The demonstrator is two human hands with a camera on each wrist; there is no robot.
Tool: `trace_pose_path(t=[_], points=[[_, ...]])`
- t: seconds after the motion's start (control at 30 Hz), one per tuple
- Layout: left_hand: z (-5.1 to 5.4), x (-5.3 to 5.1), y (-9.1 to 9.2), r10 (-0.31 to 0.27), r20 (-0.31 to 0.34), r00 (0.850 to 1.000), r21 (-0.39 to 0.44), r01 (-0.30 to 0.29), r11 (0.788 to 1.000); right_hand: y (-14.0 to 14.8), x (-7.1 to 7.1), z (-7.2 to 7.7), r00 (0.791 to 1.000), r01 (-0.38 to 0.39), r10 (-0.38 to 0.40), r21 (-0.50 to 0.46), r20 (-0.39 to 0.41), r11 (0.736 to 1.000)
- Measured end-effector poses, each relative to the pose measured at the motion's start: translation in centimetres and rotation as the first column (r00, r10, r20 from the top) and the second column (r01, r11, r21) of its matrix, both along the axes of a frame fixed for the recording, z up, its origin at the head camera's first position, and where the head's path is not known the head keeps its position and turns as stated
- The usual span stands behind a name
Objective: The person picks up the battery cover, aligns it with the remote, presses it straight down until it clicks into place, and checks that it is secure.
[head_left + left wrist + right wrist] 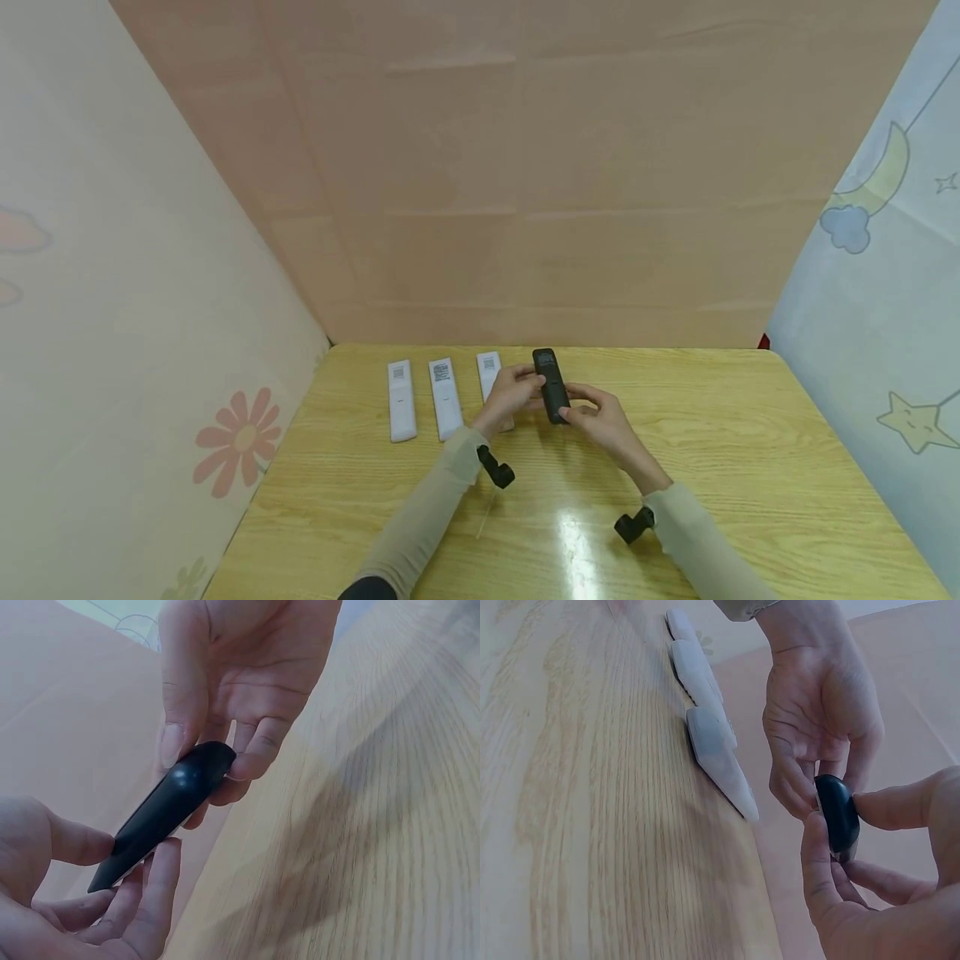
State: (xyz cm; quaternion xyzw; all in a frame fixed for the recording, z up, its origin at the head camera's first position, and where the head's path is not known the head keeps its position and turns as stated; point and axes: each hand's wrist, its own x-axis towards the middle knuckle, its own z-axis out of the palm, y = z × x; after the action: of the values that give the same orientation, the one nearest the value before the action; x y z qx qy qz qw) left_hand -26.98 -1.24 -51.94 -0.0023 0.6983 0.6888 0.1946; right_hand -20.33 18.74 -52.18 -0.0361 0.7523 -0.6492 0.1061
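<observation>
Both hands hold a black remote control point(551, 385) above the table, its labelled back facing up in the head view. My left hand point(513, 393) pinches its left side, thumb on top and fingers beneath. On the lower right end, the thumb and fingers of my right hand point(606, 423) grip it. The left wrist view shows the smooth dark body of the black remote control point(169, 799) between the two hands. Beside the left hand lies a white remote control point(489, 372), partly hidden by that hand.
Two more white remote controls, one in the middle point(446, 400) and one at the far left point(401, 402), lie label side up on the wooden table point(750, 467). A pinkish backdrop point(525, 183) stands behind the table, with patterned sheets on both sides.
</observation>
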Motion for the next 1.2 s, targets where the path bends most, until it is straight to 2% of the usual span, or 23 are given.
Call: trace_pose_path(t=[0.1, 0.3, 0.53, 0.73, 0.97, 1.2], points=[[0.0, -0.2, -0.1, -0.001, -0.01, 1.0, -0.036, 0.001, 0.999, 0.0, -0.1, -0.1, 1.0, -0.008, 0.008, 0.002, -0.011, 1.0], [0.0, -0.6, -0.1, 0.009, 0.018, 1.0, -0.001, -0.009, 1.0, -0.1, -0.5, -0.1, 1.0, -0.006, 0.006, 0.003, -0.011, 1.0], [0.2, -1.1, 0.1, 0.008, 0.002, 1.0, -0.017, -0.008, 1.0, -0.2, -1.0, -0.1, 1.0, 0.014, -0.014, 0.016, 0.007, 1.0], [-0.1, -1.6, 0.1, 0.01, -0.005, 1.0, -0.053, -0.011, 0.999, -0.4, -1.4, -0.2, 1.0, -0.002, 0.002, 0.024, 0.01, 1.0], [-0.6, -2.0, 0.0, 0.019, -0.012, 1.0, -0.057, -0.02, 0.998, -0.7, -1.9, -0.6, 1.0, -0.009, 0.008, 0.075, 0.01, 0.997], [-1.2, -2.0, -0.1, 0.029, -0.022, 0.999, -0.093, -0.031, 0.995, -0.9, -2.3, -1.1, 1.0, -0.01, 0.009, 0.065, 0.026, 0.998]])
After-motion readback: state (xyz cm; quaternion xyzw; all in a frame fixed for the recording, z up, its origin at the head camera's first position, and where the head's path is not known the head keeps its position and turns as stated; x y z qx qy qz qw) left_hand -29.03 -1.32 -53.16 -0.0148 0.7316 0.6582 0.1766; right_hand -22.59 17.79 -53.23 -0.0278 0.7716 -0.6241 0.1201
